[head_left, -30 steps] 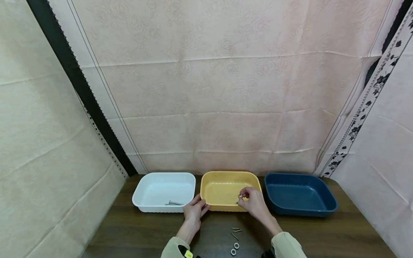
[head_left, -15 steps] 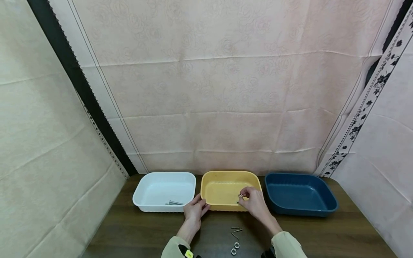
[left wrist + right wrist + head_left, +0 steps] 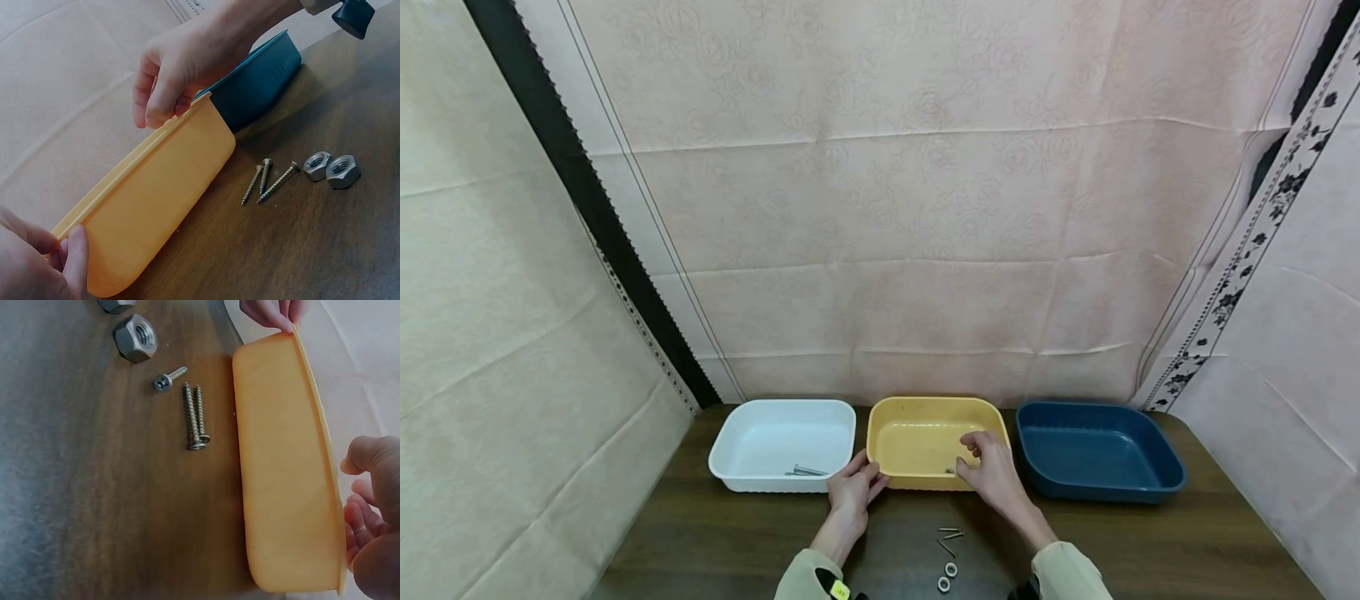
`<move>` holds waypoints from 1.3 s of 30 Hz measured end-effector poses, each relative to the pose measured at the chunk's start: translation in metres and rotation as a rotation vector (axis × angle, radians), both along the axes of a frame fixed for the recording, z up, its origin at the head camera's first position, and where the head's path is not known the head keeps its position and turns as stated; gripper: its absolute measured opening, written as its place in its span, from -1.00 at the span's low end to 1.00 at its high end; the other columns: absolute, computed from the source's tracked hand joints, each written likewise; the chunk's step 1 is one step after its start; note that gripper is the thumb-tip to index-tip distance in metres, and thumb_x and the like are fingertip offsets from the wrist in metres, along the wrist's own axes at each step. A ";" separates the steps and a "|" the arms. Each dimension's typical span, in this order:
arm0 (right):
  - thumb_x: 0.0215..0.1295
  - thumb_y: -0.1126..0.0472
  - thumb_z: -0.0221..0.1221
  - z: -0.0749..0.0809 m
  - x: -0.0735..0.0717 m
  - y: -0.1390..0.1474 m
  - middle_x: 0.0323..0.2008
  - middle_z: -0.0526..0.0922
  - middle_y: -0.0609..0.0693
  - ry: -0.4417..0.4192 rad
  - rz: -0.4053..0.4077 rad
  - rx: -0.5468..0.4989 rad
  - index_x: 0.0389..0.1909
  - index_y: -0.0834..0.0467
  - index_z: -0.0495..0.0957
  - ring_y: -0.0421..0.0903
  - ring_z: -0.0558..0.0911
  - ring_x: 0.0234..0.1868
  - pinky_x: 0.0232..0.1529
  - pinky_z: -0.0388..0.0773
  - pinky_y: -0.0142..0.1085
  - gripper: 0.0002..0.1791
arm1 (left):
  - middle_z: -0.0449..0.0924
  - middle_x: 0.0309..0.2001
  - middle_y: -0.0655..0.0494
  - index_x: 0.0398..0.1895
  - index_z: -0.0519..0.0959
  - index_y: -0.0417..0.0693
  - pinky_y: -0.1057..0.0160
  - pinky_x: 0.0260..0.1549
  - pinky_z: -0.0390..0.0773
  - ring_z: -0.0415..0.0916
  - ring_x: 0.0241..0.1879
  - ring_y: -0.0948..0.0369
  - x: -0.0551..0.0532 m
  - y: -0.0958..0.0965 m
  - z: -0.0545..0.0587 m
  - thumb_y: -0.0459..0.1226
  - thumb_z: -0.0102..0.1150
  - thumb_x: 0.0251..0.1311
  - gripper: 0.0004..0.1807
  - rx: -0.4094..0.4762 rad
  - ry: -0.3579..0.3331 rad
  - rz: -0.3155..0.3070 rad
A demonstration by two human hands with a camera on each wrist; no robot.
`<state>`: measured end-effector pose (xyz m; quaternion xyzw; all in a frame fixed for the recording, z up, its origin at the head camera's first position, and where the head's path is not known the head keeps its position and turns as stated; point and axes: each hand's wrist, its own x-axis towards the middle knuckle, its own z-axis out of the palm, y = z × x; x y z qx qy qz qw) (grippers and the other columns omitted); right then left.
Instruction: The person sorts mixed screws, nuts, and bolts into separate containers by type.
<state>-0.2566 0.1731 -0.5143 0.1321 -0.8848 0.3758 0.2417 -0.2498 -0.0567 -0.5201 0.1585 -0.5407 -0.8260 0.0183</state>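
My left hand (image 3: pixel 850 496) pinches the near left corner of the yellow tray (image 3: pixel 912 483), thumb outside the wall in the left wrist view. Over the right part of that tray hovers my right hand (image 3: pixel 996 479), thumb and fingers apart, nothing visible between them. A small metal piece (image 3: pixel 951 472) lies on the tray's floor beneath it, too small to identify. In front of the tray, several small screws, one of them a slanting screw (image 3: pixel 278 182), lie on the table. Beside them are two hex nuts, the nearer one a silver nut (image 3: pixel 343 172).
A white tray (image 3: pixel 730 483) stands to the left, with several long screws (image 3: pixel 805 471) in it. On the right is a dark blue tray (image 3: pixel 1101 492). All three stand on a brown wooden table (image 3: pixel 1210 533), enclosed by pale cloth (image 3: pixel 925 250) behind and at both sides.
My right hand held a small ring-like metal nut over the yellow tray. Its fingers have now parted and the nut is gone from them. The left hand stays on the tray's corner.
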 end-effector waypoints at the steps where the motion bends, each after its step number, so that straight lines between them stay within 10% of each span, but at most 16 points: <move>1: -0.05 0.44 0.45 -0.001 0.001 0.001 -0.33 0.57 0.11 0.005 0.001 -0.009 -0.27 0.33 0.63 -0.04 0.53 -0.36 -0.33 0.62 -0.17 -0.72 | 0.45 0.19 -0.45 0.34 0.36 -0.46 0.20 -0.23 0.72 0.68 -0.29 0.13 0.000 0.000 0.000 -0.58 0.11 0.26 -0.46 0.000 0.001 -0.001; 22: -0.20 0.58 0.42 -0.005 0.031 -0.003 -0.38 0.53 0.07 0.169 0.021 -0.153 -0.28 0.23 0.57 -0.14 0.51 -0.46 -0.49 0.55 -0.33 -0.59 | 0.37 0.28 -0.42 0.36 0.35 -0.43 0.23 -0.22 0.72 0.69 -0.25 0.12 -0.002 -0.001 -0.001 -0.57 0.10 0.29 -0.46 0.016 -0.007 -0.011; 39: -0.12 0.57 0.40 -0.006 0.060 -0.009 -0.42 0.59 -0.04 0.011 0.012 -0.204 -0.29 0.18 0.58 -0.19 0.55 -0.44 -0.50 0.55 -0.38 -0.63 | 0.35 0.29 -0.43 0.36 0.35 -0.43 0.21 -0.21 0.72 0.69 -0.22 0.08 -0.001 0.000 0.001 -0.57 0.10 0.29 -0.46 0.007 -0.018 -0.004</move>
